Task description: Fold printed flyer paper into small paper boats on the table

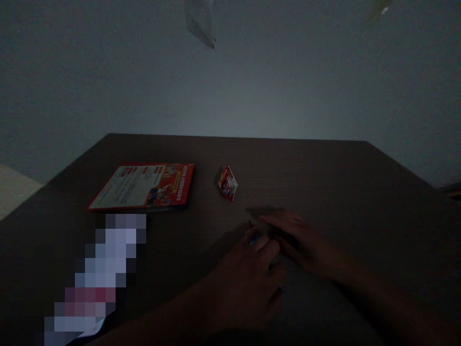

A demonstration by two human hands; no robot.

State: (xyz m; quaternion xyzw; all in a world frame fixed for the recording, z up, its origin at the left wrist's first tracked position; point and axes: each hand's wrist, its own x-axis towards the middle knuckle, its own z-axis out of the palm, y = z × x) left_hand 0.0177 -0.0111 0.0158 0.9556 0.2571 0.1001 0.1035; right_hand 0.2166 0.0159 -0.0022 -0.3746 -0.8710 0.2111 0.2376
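Observation:
My left hand (248,276) rests low over the table with its fingers curled down onto a small piece of printed paper (254,239). Only bits of the paper's blue and red edges show; the rest is hidden under the fingers. Close on its right, my right hand (306,240) lies on its side with the fingers stretched out toward the paper. Whether its fingertips touch the paper, I cannot tell in the dim light. Beyond both hands stands a small folded red-and-white printed paper (227,183), apart from them.
A red-and-white printed booklet (144,187) lies at the left of the dark wooden table (306,168). Nearer me is a long blurred-out object (104,274) with a bright surface. A pale wall (288,72) rises behind; a clear bag (200,24) shows at the top.

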